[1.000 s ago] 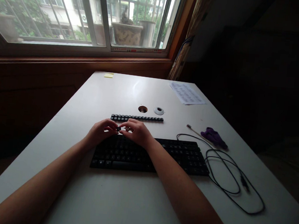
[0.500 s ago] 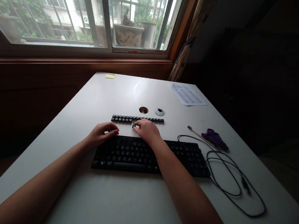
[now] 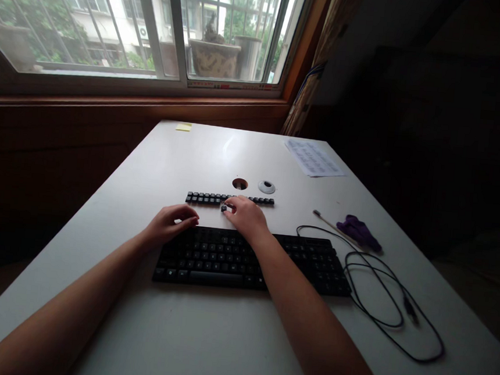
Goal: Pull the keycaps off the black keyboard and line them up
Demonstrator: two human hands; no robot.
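Observation:
A black keyboard (image 3: 217, 266) lies across the desk, with the rear rows at its upper left looking bare of keycaps. Beyond it, loose black keycaps (image 3: 200, 198) are lined up in two rows, the front row shorter at the right as far as I can see. My right hand (image 3: 245, 215) reaches over the keyboard, thumb and fingers pinching a small black keycap (image 3: 223, 208) just in front of those rows. Loosely curled, my left hand (image 3: 174, 220) rests by the keyboard's rear left edge, a gap showing between thumb and fingers and nothing visible in it.
The keyboard's cable (image 3: 395, 326) loops over the right side of the desk. Near it lie a thin brush-like stick (image 3: 329, 224) and a purple cloth (image 3: 357, 232). Behind are a cable hole (image 3: 240, 184), its round cover (image 3: 267, 186), printed sheets (image 3: 314, 159) and yellow sticky notes (image 3: 183, 127).
My right hand has shifted slightly away from me, and the keycap in its fingers has turned and moved a little toward the rows. My left hand has stayed still.

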